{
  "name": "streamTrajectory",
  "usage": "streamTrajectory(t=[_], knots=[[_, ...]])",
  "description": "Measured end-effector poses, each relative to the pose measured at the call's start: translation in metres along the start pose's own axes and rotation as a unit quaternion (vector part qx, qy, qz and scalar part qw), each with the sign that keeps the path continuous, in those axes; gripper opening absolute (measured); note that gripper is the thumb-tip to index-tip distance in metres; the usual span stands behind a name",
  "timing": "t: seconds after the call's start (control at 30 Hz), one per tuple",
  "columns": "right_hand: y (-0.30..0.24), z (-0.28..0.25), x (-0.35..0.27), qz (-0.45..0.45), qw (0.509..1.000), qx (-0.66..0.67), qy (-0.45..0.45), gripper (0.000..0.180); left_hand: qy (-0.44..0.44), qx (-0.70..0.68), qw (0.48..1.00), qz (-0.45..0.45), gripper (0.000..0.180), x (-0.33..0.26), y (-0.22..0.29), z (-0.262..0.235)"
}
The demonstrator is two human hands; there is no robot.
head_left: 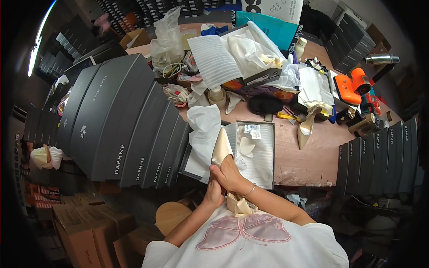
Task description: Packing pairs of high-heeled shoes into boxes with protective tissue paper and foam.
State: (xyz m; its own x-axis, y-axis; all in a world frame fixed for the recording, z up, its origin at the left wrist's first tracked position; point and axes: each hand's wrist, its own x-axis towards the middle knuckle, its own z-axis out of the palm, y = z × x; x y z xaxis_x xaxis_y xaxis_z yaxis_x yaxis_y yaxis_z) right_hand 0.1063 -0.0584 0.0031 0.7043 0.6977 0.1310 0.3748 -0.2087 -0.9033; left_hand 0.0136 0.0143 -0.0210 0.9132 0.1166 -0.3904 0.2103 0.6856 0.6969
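Note:
A cream pointed-toe shoe (221, 149) is held in front of my chest, its toe pointing away from me. My right hand (229, 175) is closed around its middle, partly over the opening. From the left, my left hand (215, 192) is closed against the shoe, its fingers mostly hidden. Toward me, the back of the shoe shows a cream bow (243, 207) and a beaded strap. Beyond my hands lies an open dark shoe box (273, 161) lined with white foam sheet, with small tags (254, 131) and white pads (246, 146) in it. White tissue paper (203, 123) spills over its left side.
Stacked dark shoe boxes rise at the left (116, 120) and right (380, 156). A second cream shoe (305, 130) lies on the pink table (308, 167), near yellow-handled scissors (288, 116). Farther back are an open box with foam (214, 60) and an orange tool (346, 89). Cartons (85, 228) stand at lower left.

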Motion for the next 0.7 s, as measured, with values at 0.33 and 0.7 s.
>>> streamTrajectory(t=[0.33, 0.7], knots=[[0.072, -0.061, -0.023, 0.158, 0.982, -0.096, -0.036, 0.05, 0.089, -0.051, 0.988, -0.116, 0.074, 0.014, 0.015, -0.015], [0.176, -0.038, -0.012, 0.095, 0.88, -0.459, -0.082, 0.036, 0.112, -0.091, 0.976, -0.165, 0.07, 0.013, -0.007, -0.011]])
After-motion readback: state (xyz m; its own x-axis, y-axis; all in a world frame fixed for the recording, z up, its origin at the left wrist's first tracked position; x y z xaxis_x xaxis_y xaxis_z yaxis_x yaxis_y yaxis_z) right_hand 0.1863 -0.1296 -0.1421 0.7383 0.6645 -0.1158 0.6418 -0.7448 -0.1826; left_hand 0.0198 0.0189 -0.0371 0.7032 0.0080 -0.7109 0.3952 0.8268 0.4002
